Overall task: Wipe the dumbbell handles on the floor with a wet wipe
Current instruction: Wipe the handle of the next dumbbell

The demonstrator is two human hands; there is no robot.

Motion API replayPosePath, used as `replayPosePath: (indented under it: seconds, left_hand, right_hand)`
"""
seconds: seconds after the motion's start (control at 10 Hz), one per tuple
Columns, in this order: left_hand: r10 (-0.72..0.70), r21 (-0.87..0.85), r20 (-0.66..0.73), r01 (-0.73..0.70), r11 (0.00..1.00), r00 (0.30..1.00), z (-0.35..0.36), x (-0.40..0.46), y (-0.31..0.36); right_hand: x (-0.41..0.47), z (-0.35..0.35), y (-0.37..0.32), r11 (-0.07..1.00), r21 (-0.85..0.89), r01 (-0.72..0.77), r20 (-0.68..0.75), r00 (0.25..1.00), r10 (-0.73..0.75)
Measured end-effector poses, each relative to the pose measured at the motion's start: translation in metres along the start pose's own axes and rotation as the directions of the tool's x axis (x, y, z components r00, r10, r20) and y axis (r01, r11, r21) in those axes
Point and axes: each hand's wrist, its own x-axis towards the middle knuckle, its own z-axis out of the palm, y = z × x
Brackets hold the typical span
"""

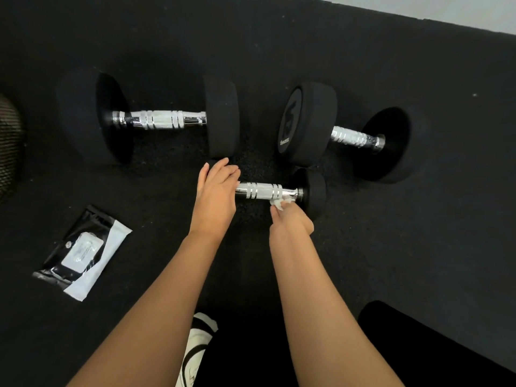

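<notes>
From the head camera, a small dumbbell (282, 191) with a ridged chrome handle and black ends lies on the dark floor (418, 247), nearest the person. The left hand (216, 194), fingers together, covers its left end. The right hand (290, 219) pinches a crumpled white wipe (280, 203) against the handle's right end. On the upper-right dumbbell (343, 132), a moulded mark and small white lettering are unreadable.

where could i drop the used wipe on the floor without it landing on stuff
Bare mat right of the right hand, below the right dumbbell. Also between the wipe pack and left forearm. Crowded around the small dumbbell.
</notes>
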Motion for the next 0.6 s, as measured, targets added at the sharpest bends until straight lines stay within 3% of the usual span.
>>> replayPosePath:
  seconds: [0.2,0.3,0.4,0.5,0.6]
  left_hand:
    - [0.000,0.004,-0.009,0.000,1.000,1.000,0.002,0.001,-0.001]
    - [-0.001,0.010,-0.009,0.002,1.000,1.000,0.002,0.000,0.000]
    - [0.008,0.020,-0.021,-0.007,1.000,1.000,0.002,0.001,0.000]
    - [0.009,0.028,-0.021,-0.008,1.000,1.000,0.002,0.001,0.000]
    - [0.007,0.026,-0.016,-0.007,1.000,1.000,0.002,0.001,0.000]
  right_hand:
    - [0.008,0.003,0.004,0.999,0.040,0.028,-0.047,0.999,-0.026]
    - [0.006,0.008,-0.001,0.978,0.158,-0.139,0.003,0.990,0.140]
    - [0.011,0.003,-0.002,1.000,0.027,0.002,-0.054,0.999,0.000]
    - [0.006,-0.002,0.001,0.956,-0.227,0.185,0.022,0.983,-0.184]
    - [-0.001,-0.004,-0.002,0.716,-0.513,0.473,0.093,0.860,-0.502]
